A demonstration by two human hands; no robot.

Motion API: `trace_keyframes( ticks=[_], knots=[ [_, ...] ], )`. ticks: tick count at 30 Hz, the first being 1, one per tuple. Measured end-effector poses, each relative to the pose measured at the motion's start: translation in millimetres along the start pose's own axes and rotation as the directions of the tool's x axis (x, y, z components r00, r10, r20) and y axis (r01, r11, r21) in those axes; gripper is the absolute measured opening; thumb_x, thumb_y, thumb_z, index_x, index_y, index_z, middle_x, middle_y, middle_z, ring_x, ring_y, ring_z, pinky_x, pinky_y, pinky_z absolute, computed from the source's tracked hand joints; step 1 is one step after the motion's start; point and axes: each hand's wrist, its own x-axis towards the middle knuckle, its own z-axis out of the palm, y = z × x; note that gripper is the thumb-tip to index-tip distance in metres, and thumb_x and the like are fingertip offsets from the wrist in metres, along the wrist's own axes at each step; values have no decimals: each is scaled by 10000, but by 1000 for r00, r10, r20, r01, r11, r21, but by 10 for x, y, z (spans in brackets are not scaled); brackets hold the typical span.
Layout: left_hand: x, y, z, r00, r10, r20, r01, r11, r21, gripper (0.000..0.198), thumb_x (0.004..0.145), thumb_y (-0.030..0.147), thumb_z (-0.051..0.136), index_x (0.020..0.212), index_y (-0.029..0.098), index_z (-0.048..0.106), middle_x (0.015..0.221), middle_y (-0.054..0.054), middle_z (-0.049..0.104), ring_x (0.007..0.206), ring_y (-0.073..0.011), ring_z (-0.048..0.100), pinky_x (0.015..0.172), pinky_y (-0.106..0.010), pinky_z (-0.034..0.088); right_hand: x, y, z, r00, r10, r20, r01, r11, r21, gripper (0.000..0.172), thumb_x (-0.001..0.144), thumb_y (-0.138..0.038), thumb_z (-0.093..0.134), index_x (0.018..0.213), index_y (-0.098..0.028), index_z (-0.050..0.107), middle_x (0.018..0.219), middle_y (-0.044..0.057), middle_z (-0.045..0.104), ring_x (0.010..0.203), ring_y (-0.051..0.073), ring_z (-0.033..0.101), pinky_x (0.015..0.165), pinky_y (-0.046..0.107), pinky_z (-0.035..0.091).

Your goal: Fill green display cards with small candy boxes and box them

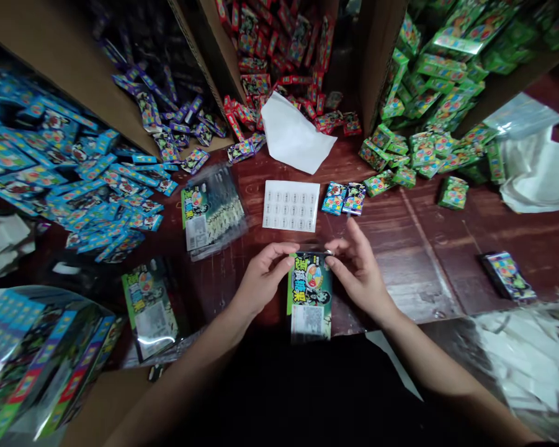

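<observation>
A green and black printed plastic bag [309,298] lies near the table's front edge, between my hands. My left hand [267,273] pinches its upper left corner between thumb and fingers. At the upper right corner, my right hand [358,267] grips the bag with thumb and index finger, its other fingers raised. Just beyond the bag is a white sheet of round stickers [291,206]. Right of that sheet, a blue box [334,198] and a purple box [354,198] lie side by side.
Blue boxes [97,192] are heaped at the left. Cartons at the back hold purple boxes [167,118], red boxes [279,43] and green boxes [447,81]. Stacked printed bags [214,214] lie left of the stickers. A dark box stack [509,276] sits at the right.
</observation>
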Motion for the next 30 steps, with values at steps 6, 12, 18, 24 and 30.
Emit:
trace_keyframes(
  ticks=[6, 12, 18, 24, 30],
  knots=[
    [73, -26, -83, 998, -53, 18, 55, 990, -128, 390, 866, 255, 705, 1240, 231, 595, 1128, -44, 699, 1020, -167, 641, 941, -342, 496, 38, -85, 77, 999, 42, 6, -42, 999, 21, 916, 936, -302, 635, 1599, -381, 7, 1019, 28, 644, 941, 195, 636, 904, 402, 561],
    [106, 184, -139, 995, -22, 98, 16, 998, 59, 155, 891, 330, 682, 922, 180, 702, 1047, -55, 718, 1000, -185, 646, 968, -372, 486, 113, -319, 85, 995, 81, 58, -79, 996, -34, 858, 921, -318, 664, 1588, -368, 125, 912, 8, 637, 843, 203, 638, 854, 413, 570],
    [227, 374, -198, 993, -64, 103, 51, 991, 126, 104, 859, 270, 689, 848, 167, 686, 853, -17, 707, 807, -138, 632, 826, -308, 494, 275, -442, 167, 983, 179, 31, -179, 984, -5, 1001, 857, -305, 736, 1610, -310, 77, 862, -10, 660, 756, 176, 639, 734, 364, 587],
    [170, 340, -353, 969, -35, 246, 15, 996, 85, 182, 886, 344, 692, 930, 171, 727, 991, -63, 745, 924, -172, 675, 898, -345, 515, 289, -513, 68, 967, 223, 123, -223, 975, -20, 942, 874, -303, 729, 1607, -308, 137, 881, -11, 696, 796, 163, 663, 783, 360, 593],
    [96, 267, -256, 983, 52, 174, -59, 998, 36, 136, 830, 276, 750, 873, 164, 685, 982, -52, 729, 912, -160, 683, 888, -337, 547, 386, -740, -213, 951, 148, 273, -89, 972, -216, 504, 910, -356, 694, 1386, -295, 540, 1056, 39, 692, 977, 190, 659, 951, 402, 533]
  ],
)
